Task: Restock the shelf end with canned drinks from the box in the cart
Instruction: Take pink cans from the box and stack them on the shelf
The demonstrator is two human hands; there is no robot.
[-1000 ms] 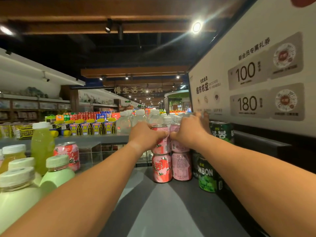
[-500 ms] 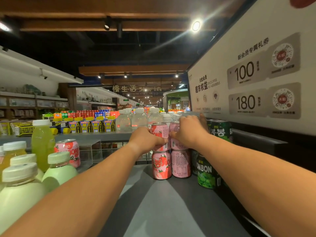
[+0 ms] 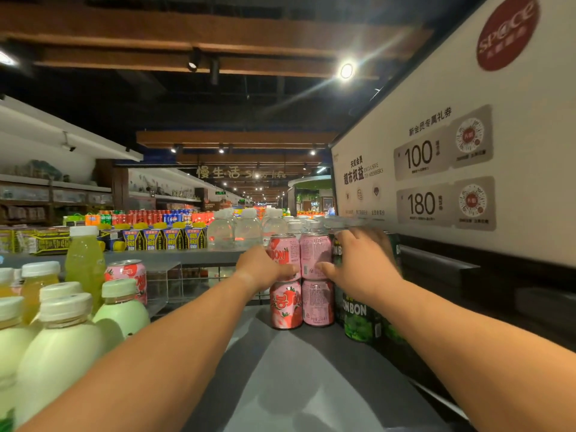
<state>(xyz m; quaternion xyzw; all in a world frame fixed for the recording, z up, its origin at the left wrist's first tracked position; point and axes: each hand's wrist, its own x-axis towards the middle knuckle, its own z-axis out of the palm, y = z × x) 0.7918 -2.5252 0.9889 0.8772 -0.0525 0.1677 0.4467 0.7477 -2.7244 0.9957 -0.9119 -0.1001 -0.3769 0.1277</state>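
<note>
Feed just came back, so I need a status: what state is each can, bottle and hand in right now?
Left hand: grips upper left pink can.
Right hand: thumb on upper right pink can.
Lower pink cans: upright, carrying the upper pair.
Green cans: upright, stacked.
Green bottles: upright, capped.

Pale green plastic bottles with cream screw caps (image 3: 62,344) crowd the near left, with taller yellow-green juice bottles (image 3: 84,260) behind them. Clear water bottles (image 3: 247,227) stand further back. On the right hangs a large white membership sign with grey coupon panels (image 3: 442,157).
</note>
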